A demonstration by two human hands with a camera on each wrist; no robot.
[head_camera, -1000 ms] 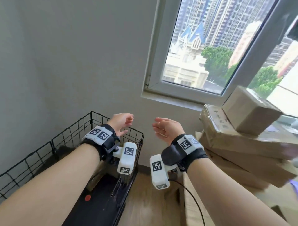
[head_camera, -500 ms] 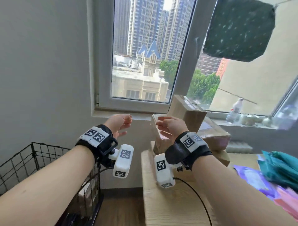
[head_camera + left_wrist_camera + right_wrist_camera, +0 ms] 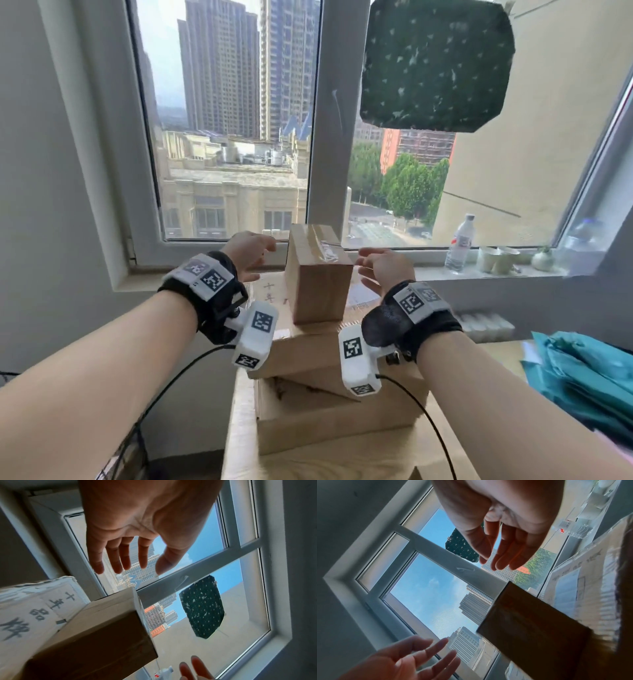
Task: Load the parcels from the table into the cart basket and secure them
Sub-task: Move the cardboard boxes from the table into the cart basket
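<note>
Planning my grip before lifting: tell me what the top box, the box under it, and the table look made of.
Top box: brown cardboard, matte, with a glossy clear tape strip over its top seam.
Box under it: cardboard, apparently wrapped in shiny clear tape; handwriting shows through.
Table: pale wood or wood-look laminate, matte, with visible grain.

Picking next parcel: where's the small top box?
Head view, centre: the top box stands on the parcel stack, before the window, between the left hand and right hand.
</note>
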